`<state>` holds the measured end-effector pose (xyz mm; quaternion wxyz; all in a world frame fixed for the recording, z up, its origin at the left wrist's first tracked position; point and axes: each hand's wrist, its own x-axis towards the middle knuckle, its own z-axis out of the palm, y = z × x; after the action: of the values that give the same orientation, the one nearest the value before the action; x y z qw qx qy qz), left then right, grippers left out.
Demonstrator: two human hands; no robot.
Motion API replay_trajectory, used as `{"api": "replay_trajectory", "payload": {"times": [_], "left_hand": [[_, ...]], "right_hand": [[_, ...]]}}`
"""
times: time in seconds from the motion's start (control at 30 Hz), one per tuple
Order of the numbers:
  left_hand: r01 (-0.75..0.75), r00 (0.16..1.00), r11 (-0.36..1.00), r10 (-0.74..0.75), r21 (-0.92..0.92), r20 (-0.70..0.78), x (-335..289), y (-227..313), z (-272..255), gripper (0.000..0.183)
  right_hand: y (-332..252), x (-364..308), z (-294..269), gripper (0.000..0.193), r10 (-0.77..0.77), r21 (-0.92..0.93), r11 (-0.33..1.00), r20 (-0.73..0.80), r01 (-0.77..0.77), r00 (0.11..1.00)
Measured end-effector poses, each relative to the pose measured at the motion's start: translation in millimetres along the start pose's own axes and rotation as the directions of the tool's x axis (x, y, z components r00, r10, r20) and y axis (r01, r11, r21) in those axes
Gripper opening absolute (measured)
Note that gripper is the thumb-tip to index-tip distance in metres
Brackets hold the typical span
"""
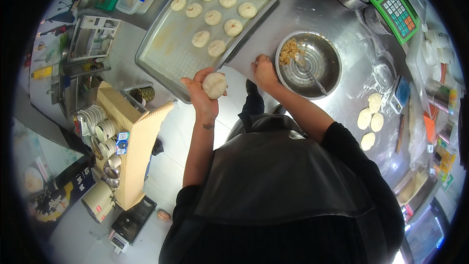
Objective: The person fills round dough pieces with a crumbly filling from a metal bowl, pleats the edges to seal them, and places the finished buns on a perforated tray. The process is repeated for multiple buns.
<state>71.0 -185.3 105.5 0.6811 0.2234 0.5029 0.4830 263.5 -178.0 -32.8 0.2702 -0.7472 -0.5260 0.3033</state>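
In the head view, the left hand (199,93) cradled a pleated bun (215,85) beside the metal tray (157,63), likely soft, light and best supported underneath. The right hand (265,72) was curled beside the steel bowl (326,55), its grip unclear.

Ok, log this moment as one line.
left hand: cupping bun, near tray | right hand: fingers curled, beside bowl | bowl: filling, spoon | tray: more buns | counter: dough rounds
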Motion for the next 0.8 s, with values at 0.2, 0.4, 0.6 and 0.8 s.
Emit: {"api": "replay_trajectory", "payload": {"times": [0.2,0.4,0.6,0.8], "left_hand": [[0.022,1.000,1.000,-0.022,-0.007,0.011,0.7,-3.2,-1.1,0.086],[0.011,0.997,0.998,-0.015,0.054,0.079,0.9,-2.6,8.0,0.083],[-0.012,0.981,0.990,-0.016,0.140,0.192,-4.7,-10.5,46.4,0.081],[-0.048,0.945,0.985,-0.009,0.167,0.327,-17.7,-17.0,90.7,0.084]], "right_hand": [[6.5,14.0,9.2,0.020,0.017,-0.140,0.990,0.040,-0.011,0.999],[-33.7,2.1,-30.6,0.018,0.094,0.498,0.841,0.254,-0.213,0.963],[-91.6,-28.9,-134.1,0.017,-0.150,0.802,0.477,0.477,-0.359,0.866],[-88.7,-55.2,-179.5,0.014,-0.289,0.792,0.606,0.304,-0.072,0.908]]}}
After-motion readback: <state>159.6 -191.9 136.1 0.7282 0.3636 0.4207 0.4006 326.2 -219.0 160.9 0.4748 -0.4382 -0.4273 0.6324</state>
